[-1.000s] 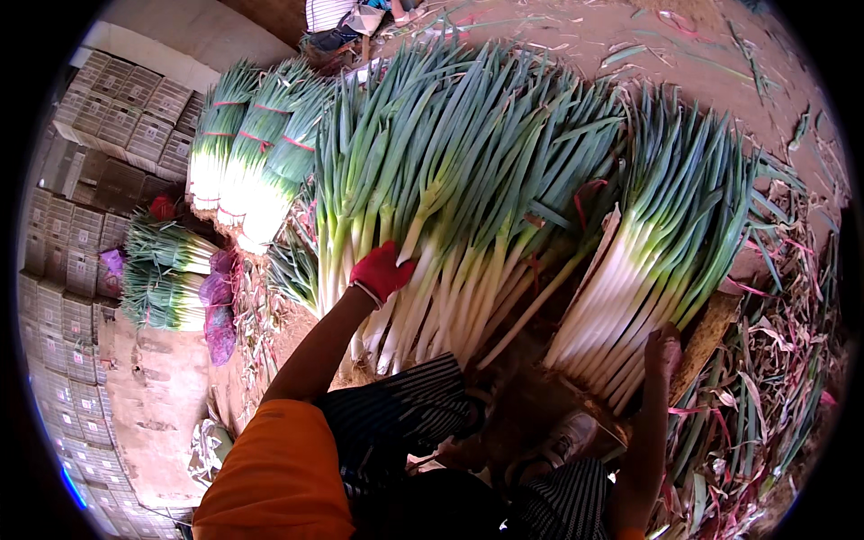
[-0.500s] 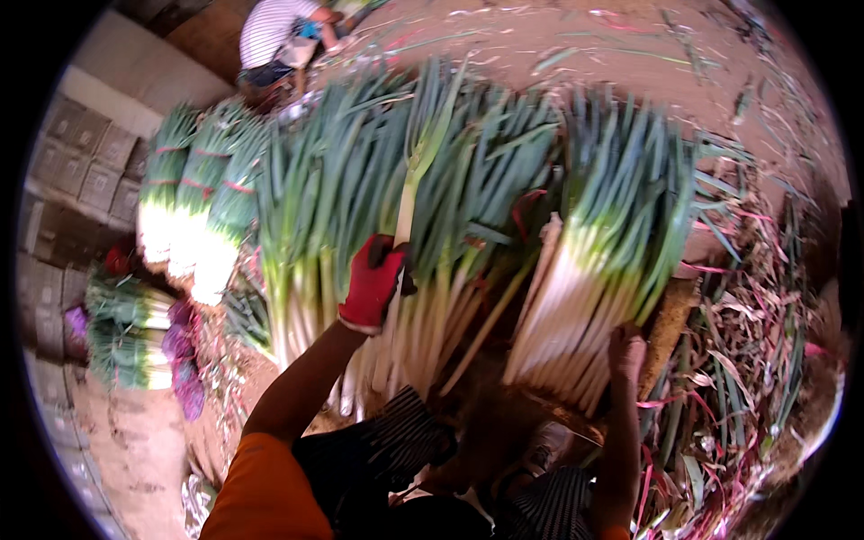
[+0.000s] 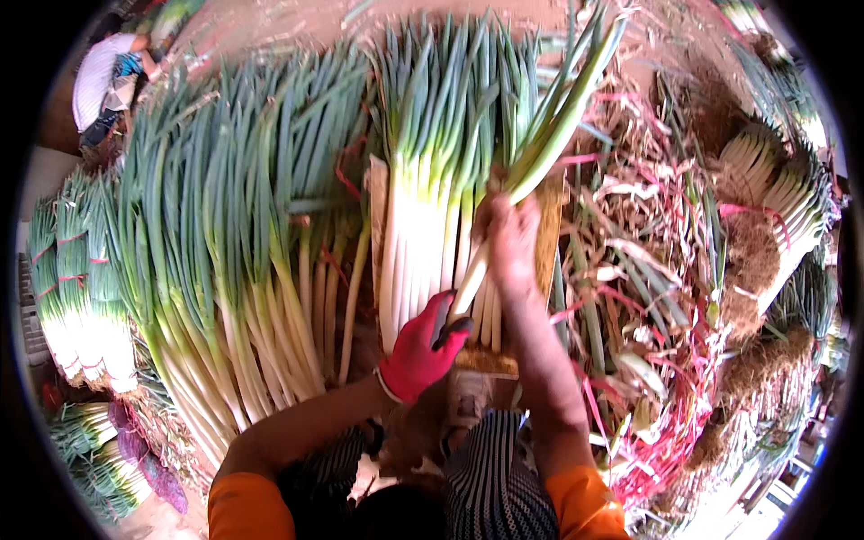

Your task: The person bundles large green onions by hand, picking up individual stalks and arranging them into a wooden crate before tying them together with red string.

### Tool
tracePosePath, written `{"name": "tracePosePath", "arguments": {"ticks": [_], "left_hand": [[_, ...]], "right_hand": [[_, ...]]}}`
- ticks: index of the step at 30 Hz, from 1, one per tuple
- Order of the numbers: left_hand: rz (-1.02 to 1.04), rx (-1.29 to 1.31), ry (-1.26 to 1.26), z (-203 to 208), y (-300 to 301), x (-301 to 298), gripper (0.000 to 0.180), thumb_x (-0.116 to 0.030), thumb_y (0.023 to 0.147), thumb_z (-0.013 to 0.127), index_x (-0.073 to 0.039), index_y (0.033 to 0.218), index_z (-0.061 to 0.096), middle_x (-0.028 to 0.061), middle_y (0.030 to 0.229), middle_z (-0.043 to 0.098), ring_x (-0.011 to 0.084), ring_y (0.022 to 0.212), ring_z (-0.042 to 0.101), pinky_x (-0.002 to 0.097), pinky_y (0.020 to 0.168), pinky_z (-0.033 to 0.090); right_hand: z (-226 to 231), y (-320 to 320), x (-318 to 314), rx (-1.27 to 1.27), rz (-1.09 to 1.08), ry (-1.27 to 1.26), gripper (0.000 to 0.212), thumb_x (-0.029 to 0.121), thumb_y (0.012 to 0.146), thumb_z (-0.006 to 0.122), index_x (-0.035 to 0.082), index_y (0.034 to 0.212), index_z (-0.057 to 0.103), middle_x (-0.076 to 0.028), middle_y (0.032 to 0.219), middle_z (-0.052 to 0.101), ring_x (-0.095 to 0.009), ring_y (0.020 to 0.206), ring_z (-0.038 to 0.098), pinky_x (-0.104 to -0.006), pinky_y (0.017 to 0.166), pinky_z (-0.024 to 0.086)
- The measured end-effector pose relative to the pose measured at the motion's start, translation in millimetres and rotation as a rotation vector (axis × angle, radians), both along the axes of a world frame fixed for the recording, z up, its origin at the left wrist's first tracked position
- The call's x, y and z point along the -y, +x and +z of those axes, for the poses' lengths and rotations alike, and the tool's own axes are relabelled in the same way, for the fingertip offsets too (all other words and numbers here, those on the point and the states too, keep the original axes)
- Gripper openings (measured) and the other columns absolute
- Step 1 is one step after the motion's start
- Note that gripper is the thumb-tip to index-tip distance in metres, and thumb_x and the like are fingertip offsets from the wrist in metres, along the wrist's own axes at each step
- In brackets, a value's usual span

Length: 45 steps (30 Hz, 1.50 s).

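Observation:
A long green onion (image 3: pixel 569 124) slants across the front of me, its white end low and its leaves up toward the upper right. My left hand (image 3: pixel 421 351), in a red glove with dark fingertips, pinches it near the root end. Higher on the same stalk, my bare right hand (image 3: pixel 511 236) is closed around it. Beneath both hands lies a neat row of green onions (image 3: pixel 423 198), white ends toward me, on a wooden stand (image 3: pixel 486 362). To the left spreads a wide pile of loose green onions (image 3: pixel 211 216).
Tied green onion bundles (image 3: pixel 76 270) stand far left, near a purple net bag (image 3: pixel 135 445). Dry leaves and pink ties form a waste heap (image 3: pixel 630 261) on the right. Beyond it lie rooted bundles (image 3: pixel 778 207). Another person (image 3: pixel 106 81) crouches at the upper left.
The view has swung right. My left hand has brought a green onion from the left pile over to the row on the stand, and my right hand has moved up and taken hold of it.

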<state>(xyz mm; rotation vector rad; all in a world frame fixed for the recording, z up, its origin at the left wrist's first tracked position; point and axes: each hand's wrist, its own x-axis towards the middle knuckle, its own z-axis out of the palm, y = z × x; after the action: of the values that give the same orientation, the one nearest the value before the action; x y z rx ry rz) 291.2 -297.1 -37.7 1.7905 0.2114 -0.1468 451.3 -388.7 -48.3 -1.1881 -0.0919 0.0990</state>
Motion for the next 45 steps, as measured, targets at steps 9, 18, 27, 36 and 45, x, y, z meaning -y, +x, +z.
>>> {"name": "tracePosePath", "arguments": {"ticks": [9, 18, 27, 36, 45], "left_hand": [[-0.188, -0.141, 0.072, -60, 2, 32, 0.026, -0.015, 0.085, 0.057, -0.002, 0.106, 0.05, 0.0179, 0.076, 0.057, 0.0254, 0.066, 0.059, 0.0349, 0.061, 0.045], [-0.3, -0.102, 0.216, -74, 18, 37, 0.013, -0.015, 0.083, 0.056, -0.003, 0.089, 0.056, 0.0156, 0.066, 0.056, 0.0291, 0.057, 0.056, 0.035, 0.055, 0.045], [-0.243, -0.278, 0.119, -129, 13, 73, 0.024, -0.024, 0.077, 0.06, -0.003, 0.089, 0.057, 0.0212, 0.081, 0.062, 0.0379, 0.08, 0.06, 0.0428, 0.068, 0.048], [-0.225, -0.414, 0.292, -147, 13, 86, 0.03, -0.031, 0.077, 0.056, -0.005, 0.091, 0.063, 0.0206, 0.09, 0.063, 0.0383, 0.087, 0.059, 0.0446, 0.076, 0.048], [-0.239, -0.434, 0.351, -148, 22, 94, 0.034, -0.036, 0.078, 0.058, -0.004, 0.085, 0.064, 0.0217, 0.087, 0.063, 0.0379, 0.086, 0.06, 0.0461, 0.076, 0.048]], "right_hand": [[-60, 55, 41, 0.033, -0.254, -0.727, 0.02, 0.006, 0.082, 0.056, -0.005, 0.098, 0.05, -0.023, 0.085, 0.063, -0.035, 0.079, 0.062, -0.0387, 0.071, 0.049], [-63, 92, 44, -0.022, -0.273, -1.033, 0.029, 0.015, 0.081, 0.059, -0.004, 0.099, 0.046, -0.025, 0.084, 0.062, -0.041, 0.08, 0.061, -0.046, 0.076, 0.048], [-89, 74, 44, 0.043, -0.299, -1.163, 0.031, 0.015, 0.082, 0.05, 0.0, 0.108, 0.045, -0.027, 0.081, 0.06, -0.044, 0.078, 0.059, -0.0492, 0.072, 0.047], [-99, 30, 40, 0.342, -0.313, -1.331, 0.056, 0.006, 0.076, 0.051, 0.003, 0.129, 0.035, -0.026, 0.123, 0.04, -0.045, 0.103, 0.048, -0.0497, 0.086, 0.041], [-126, -12, 61, 0.075, 0.059, -1.247, 0.014, 0.019, 0.076, 0.056, 0.006, 0.081, 0.057, -0.021, 0.071, 0.06, -0.038, 0.071, 0.06, -0.0468, 0.066, 0.048]]}}
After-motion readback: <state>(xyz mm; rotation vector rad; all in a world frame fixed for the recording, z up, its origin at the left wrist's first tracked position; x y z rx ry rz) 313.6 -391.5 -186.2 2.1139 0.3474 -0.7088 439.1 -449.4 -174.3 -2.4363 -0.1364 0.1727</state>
